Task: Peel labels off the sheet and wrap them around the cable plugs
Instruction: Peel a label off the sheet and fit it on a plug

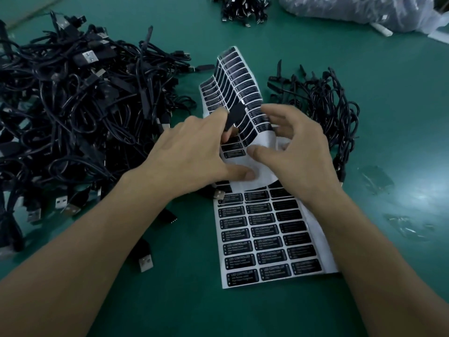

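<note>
Label sheet (267, 237) bows upward in the gripping fingers of the right hand (298, 161), likely easing the peel as the left hand (192, 152) pinches one label (235, 115).

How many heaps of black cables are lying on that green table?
3: a big heap left of the label sheet, a smaller heap right of it, and a small heap at the far edge. The plastic bag beside that one may hide more.
</note>
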